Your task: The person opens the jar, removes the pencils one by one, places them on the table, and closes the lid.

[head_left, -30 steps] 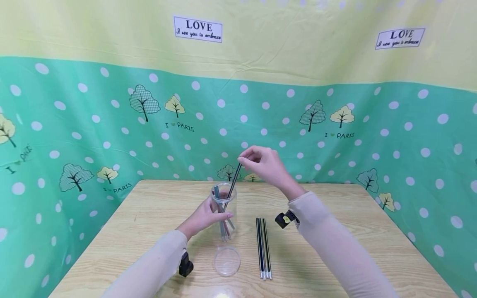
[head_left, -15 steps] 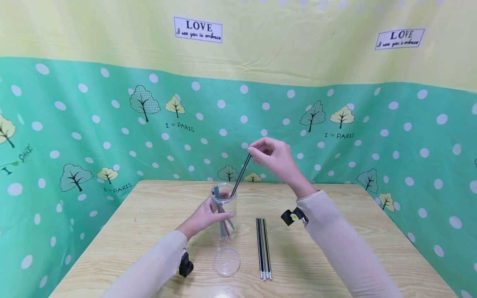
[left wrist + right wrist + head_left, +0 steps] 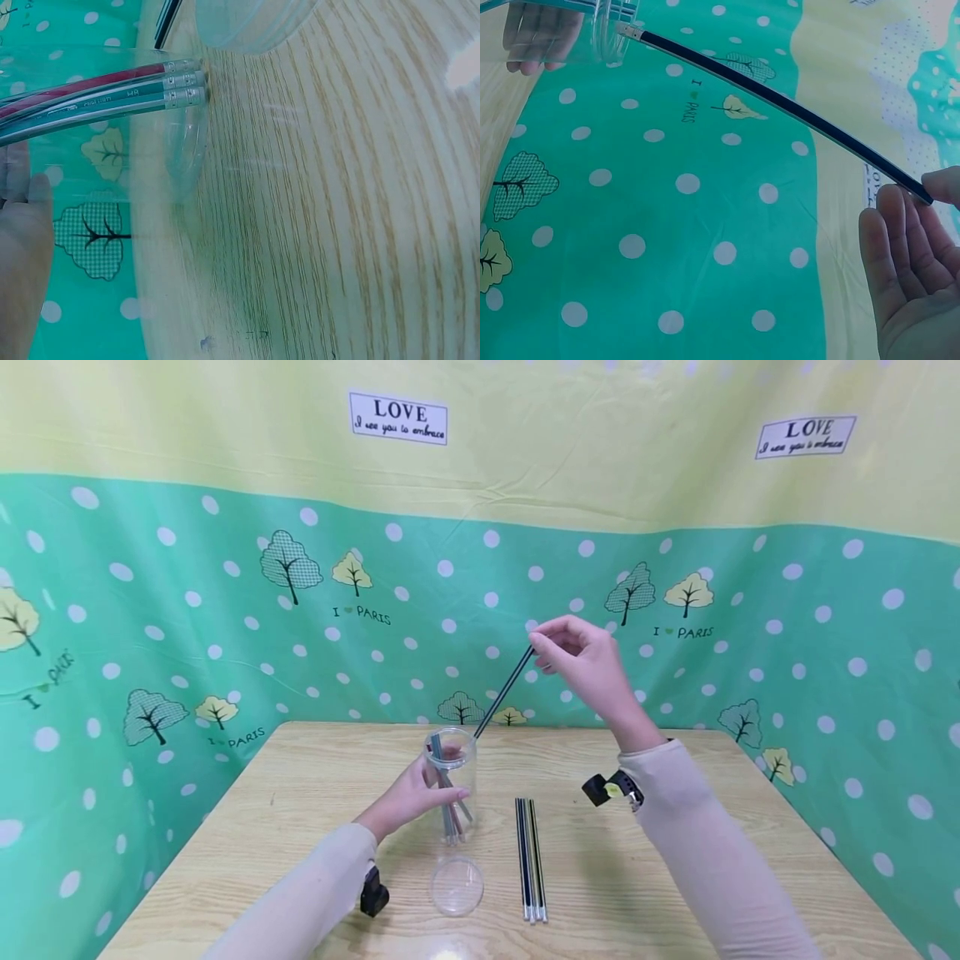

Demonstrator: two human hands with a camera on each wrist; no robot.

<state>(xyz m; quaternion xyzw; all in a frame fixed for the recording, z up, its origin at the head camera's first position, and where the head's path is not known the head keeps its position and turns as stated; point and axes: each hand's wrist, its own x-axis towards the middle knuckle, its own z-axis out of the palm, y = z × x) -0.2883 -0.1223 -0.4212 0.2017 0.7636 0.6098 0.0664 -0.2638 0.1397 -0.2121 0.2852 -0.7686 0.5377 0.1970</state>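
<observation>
My left hand (image 3: 408,799) grips a clear plastic jar (image 3: 465,777) round its side, holding it upright. Several pencils (image 3: 142,97), red and teal with metal eraser ends, lean inside it with those ends at the bottom. Up and to the right of the jar, my right hand (image 3: 581,660) pinches a dark striped pencil (image 3: 780,103) by its upper end between thumb and fingers. That pencil slants down to the left, its eraser end right at the jar's rim.
Several dark striped pencils (image 3: 531,860) lie side by side on the wooden table (image 3: 637,860), right of the jar. In front of the jar lies a round clear lid (image 3: 457,887). A green and yellow curtain (image 3: 525,568) stands behind the table.
My right hand has moved up and to the right, drawing the dark pencil out of the jar until its lower end reached the rim. My left hand and the jar stayed put.
</observation>
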